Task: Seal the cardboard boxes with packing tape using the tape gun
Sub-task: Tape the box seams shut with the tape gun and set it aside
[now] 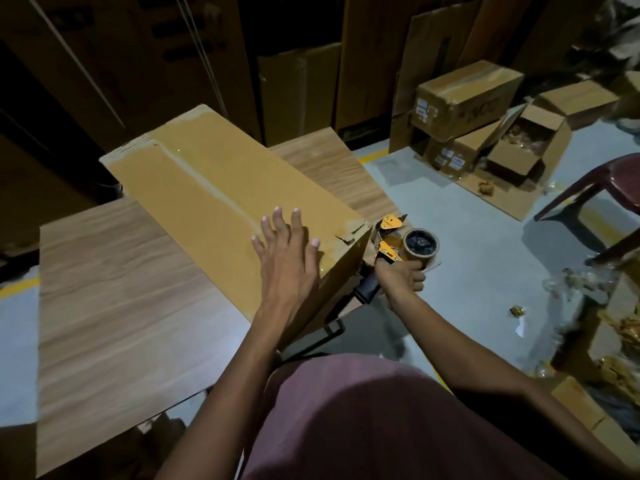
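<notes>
A long cardboard box (221,188) lies slantwise on the wooden table (114,306), its near end overhanging the table's edge. The left hand (287,258) presses flat on its taped top, fingers (278,223) spread. Just beside that end, over open floor, the right hand (401,278) grips the tape gun (398,247). Beyond the box, stacked cartons (467,102) and a chair (595,188) crowd the floor.

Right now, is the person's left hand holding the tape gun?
No. The left hand lies flat with fingers spread on top of the cardboard box, while the right hand grips the tape gun.
</notes>
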`<state>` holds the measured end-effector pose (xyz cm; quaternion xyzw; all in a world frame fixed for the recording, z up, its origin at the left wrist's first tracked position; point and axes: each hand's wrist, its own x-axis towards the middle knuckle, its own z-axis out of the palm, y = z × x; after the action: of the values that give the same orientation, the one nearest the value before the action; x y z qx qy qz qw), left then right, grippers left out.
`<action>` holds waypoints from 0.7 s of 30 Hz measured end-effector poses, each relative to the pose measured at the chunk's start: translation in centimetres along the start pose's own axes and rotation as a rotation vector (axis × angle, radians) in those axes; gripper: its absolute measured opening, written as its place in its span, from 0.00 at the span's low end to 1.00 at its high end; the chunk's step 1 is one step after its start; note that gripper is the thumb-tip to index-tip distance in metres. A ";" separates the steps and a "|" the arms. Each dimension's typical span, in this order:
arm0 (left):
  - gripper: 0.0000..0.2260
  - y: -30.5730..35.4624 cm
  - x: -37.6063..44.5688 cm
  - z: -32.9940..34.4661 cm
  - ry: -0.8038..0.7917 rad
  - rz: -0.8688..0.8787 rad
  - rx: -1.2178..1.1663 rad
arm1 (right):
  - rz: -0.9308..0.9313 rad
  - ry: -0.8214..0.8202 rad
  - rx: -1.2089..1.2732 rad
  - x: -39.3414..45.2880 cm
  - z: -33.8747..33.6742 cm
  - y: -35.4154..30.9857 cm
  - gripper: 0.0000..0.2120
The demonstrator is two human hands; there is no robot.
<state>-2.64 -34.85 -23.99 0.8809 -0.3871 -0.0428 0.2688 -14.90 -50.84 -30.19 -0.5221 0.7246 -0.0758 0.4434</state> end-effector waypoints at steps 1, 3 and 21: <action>0.26 -0.4 -0.5 -0.2 0.002 -0.046 0.035 | -0.127 0.061 0.063 -1.2 -0.2 -0.4 0.38; 0.24 -1.2 -1.3 -0.7 -0.007 -0.065 0.146 | -0.490 0.075 0.230 -3.8 -0.5 -0.6 0.39; 0.20 -1.0 -1.8 -0.7 -0.128 -0.069 0.329 | -1.588 -0.205 -0.421 -2.3 -0.2 -0.8 0.21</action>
<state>-3.05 -32.74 -24.11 0.9214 -0.3745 -0.0440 0.0942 -14.33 -49.34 -28.32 -0.9550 0.0953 -0.1811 0.2148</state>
